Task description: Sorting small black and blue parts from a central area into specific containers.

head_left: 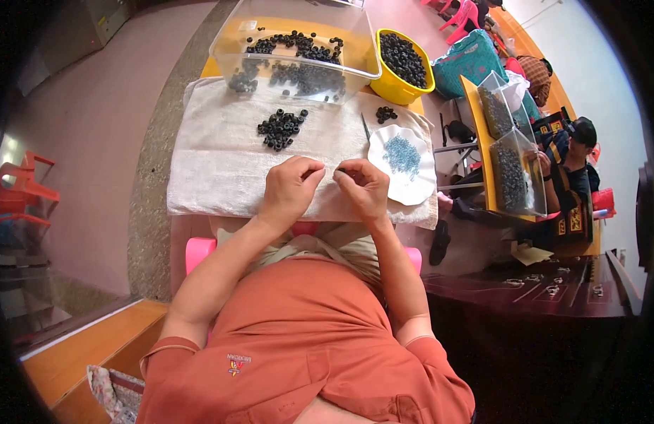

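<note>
My left hand (293, 187) and my right hand (363, 187) face each other close together over the near part of a white cloth (214, 162). The thumb and fingers of each are pinched; anything between them is too small to make out. Beyond my left hand lies a pile of small black ring-like parts (281, 129). Beside my right hand is a white scalloped plate (417, 192) bearing many tiny pale-blue pieces (402, 157). A thin dark pointed tool (366, 126) lies next to the plate, near a smaller cluster of black parts (386, 114).
At the far edge stand a clear plastic bin (221, 53) with black parts and a yellow basket (392, 90) full of them. To the right, a person (578, 166) sits by another table with clear bins (514, 173). A red chair (23, 191) stands far left.
</note>
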Action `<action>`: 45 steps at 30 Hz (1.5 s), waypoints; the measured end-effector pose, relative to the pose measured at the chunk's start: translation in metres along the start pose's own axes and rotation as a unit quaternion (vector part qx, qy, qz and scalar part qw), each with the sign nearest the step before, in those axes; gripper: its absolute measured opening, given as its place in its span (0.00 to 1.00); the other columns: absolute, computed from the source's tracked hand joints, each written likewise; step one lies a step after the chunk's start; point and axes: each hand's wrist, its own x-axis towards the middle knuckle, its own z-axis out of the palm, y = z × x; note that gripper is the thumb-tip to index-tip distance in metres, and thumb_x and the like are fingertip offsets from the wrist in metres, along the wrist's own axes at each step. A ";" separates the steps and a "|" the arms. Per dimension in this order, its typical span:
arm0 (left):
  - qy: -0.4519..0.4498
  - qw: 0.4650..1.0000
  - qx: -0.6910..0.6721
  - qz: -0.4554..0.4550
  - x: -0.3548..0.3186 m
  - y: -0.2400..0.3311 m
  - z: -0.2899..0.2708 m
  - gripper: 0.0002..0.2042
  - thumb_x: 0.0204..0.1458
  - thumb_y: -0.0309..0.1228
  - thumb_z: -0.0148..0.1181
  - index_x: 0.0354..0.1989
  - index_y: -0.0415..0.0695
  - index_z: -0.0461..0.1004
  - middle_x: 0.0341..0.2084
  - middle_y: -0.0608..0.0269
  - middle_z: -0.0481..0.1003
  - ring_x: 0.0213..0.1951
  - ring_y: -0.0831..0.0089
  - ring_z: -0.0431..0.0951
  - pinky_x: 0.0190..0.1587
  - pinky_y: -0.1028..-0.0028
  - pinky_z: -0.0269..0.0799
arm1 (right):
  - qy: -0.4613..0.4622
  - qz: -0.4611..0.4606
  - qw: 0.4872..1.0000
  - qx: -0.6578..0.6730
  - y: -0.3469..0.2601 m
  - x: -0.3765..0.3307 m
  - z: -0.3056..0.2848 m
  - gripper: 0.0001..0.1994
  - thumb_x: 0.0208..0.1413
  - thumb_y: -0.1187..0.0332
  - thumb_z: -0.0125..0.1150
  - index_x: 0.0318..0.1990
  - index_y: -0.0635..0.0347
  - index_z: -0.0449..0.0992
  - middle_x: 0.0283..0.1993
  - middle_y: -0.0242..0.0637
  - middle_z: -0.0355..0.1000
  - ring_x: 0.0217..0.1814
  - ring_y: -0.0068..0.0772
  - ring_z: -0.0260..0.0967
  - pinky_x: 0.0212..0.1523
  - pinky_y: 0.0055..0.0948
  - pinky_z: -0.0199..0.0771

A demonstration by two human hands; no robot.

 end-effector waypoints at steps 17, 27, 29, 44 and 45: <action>-0.018 0.991 0.108 0.079 0.008 -0.011 -0.012 0.04 0.50 0.25 0.61 0.32 0.39 0.77 0.30 0.53 0.77 0.34 0.55 0.78 0.37 0.64 0.74 | 0.006 -0.004 1.000 0.011 0.012 0.002 -0.004 0.06 0.54 0.79 0.64 0.39 0.67 0.78 0.32 0.29 0.76 0.33 0.15 0.72 0.35 0.16 0.73; -0.007 0.999 0.016 -0.040 0.016 0.001 -0.003 0.04 0.49 0.23 0.62 0.32 0.37 0.79 0.29 0.54 0.78 0.29 0.65 0.80 0.32 0.72 0.75 | -0.006 -0.001 1.000 -0.030 0.003 -0.011 -0.018 0.07 0.53 0.77 0.65 0.40 0.66 0.77 0.30 0.28 0.75 0.30 0.13 0.69 0.31 0.15 0.68; -0.029 0.999 0.023 -0.028 0.023 0.001 0.004 0.05 0.49 0.24 0.63 0.34 0.37 0.79 0.29 0.56 0.79 0.30 0.69 0.80 0.34 0.73 0.75 | -0.017 -0.011 0.999 -0.034 -0.002 -0.015 -0.022 0.07 0.53 0.77 0.65 0.40 0.66 0.77 0.29 0.27 0.74 0.29 0.12 0.68 0.30 0.15 0.67; -0.122 0.959 0.207 0.152 0.156 -0.002 0.125 0.05 0.45 0.27 0.62 0.30 0.41 0.80 0.29 0.52 0.79 0.34 0.56 0.80 0.39 0.63 0.75 | -0.021 -0.009 0.999 0.022 -0.008 -0.035 -0.039 0.06 0.53 0.77 0.64 0.38 0.68 0.76 0.27 0.27 0.71 0.27 0.12 0.65 0.27 0.16 0.66; -0.120 0.956 0.217 0.156 0.162 -0.003 0.130 0.05 0.45 0.27 0.62 0.31 0.41 0.80 0.29 0.52 0.79 0.34 0.56 0.80 0.40 0.62 0.75 | -0.020 -0.012 0.999 0.025 -0.008 -0.035 -0.040 0.06 0.53 0.77 0.64 0.38 0.68 0.76 0.27 0.27 0.71 0.27 0.12 0.65 0.27 0.16 0.66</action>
